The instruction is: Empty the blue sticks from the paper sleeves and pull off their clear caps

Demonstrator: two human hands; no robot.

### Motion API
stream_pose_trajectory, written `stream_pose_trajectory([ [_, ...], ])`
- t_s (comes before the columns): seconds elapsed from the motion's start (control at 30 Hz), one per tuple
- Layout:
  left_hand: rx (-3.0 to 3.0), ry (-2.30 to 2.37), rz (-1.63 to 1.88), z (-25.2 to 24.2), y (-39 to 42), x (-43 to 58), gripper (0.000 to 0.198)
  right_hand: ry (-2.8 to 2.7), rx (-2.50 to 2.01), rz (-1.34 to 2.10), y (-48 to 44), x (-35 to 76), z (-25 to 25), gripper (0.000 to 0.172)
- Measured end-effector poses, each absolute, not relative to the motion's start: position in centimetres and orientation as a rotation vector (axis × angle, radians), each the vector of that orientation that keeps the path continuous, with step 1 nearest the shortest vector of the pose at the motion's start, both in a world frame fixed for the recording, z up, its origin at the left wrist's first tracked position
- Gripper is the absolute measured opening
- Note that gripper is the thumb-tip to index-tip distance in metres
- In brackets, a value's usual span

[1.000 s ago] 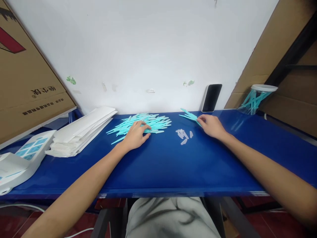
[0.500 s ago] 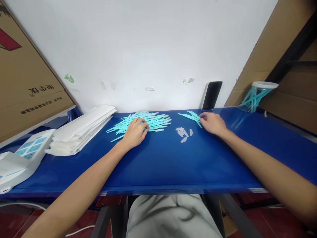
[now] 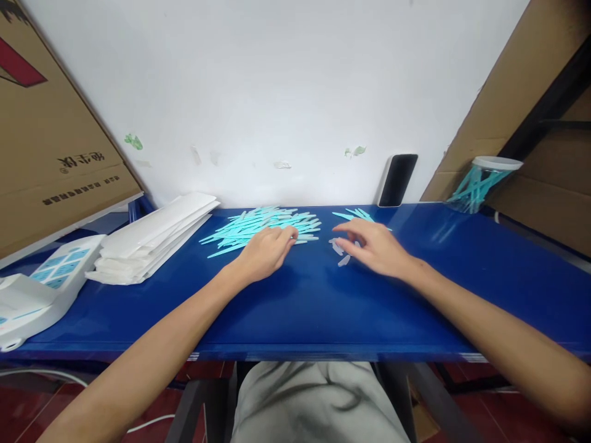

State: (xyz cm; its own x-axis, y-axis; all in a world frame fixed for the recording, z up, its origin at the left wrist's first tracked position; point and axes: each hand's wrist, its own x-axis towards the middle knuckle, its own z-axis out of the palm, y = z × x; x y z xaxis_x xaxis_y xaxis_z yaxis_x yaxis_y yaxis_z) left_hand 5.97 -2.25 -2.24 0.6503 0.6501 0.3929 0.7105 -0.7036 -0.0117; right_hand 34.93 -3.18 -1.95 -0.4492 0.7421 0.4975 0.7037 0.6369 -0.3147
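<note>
My left hand point(image 3: 270, 251) is at the right front edge of a heap of slim teal sticks point(image 3: 235, 234), tapered at one end, perhaps eyebrow razors. Its thumb and fingers are pinched together, and what is between the tips cannot be made out. My right hand point(image 3: 376, 246) hovers over small translucent, cap-like pieces point(image 3: 344, 261), partly covering them. Thumb and forefinger are apart there, with nothing visible between them. Behind that hand lies a smaller group of teal sticks point(image 3: 354, 214), partly hidden by it.
A dark-screened phone point(image 3: 398, 180) leans on the wall. At right stands a clear jar point(image 3: 475, 187) holding teal sticks, with a white rim. To the left are stacked white packets point(image 3: 154, 237), a white device with blue panels point(image 3: 55, 277) and a cardboard box point(image 3: 69, 141) on the blue table point(image 3: 295, 314).
My left hand has moved right from over the heap, its fingers now pinched. My right hand has left the small stick group and come left and nearer, over the translucent pieces, with fingers parted.
</note>
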Motion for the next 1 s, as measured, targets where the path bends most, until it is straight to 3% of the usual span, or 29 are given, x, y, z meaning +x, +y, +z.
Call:
stream_pose_trajectory([
  [0.27,-2.881,-0.862,-0.546,-3.2,-3.2,7.0,0.028,-2.469,-0.979,0.074,-5.5,31.9,-2.3,0.027],
  [0.5,-2.788,-0.873,-0.373,-2.5,-2.6,7.0,0.041,-2.498,-1.036,0.242,-5.2,32.5,-1.7,0.027],
  [0.67,-2.749,-1.095,-0.365,-2.5,-1.3,4.5,0.040,-2.398,-1.169,0.220,-3.5,34.9,-1.9,0.030],
  [1.0,-2.930,-1.296,-0.735,-2.8,-1.8,4.9,0.034,-2.318,-1.378,0.144,-1.5,36.6,-2.9,0.031],
])
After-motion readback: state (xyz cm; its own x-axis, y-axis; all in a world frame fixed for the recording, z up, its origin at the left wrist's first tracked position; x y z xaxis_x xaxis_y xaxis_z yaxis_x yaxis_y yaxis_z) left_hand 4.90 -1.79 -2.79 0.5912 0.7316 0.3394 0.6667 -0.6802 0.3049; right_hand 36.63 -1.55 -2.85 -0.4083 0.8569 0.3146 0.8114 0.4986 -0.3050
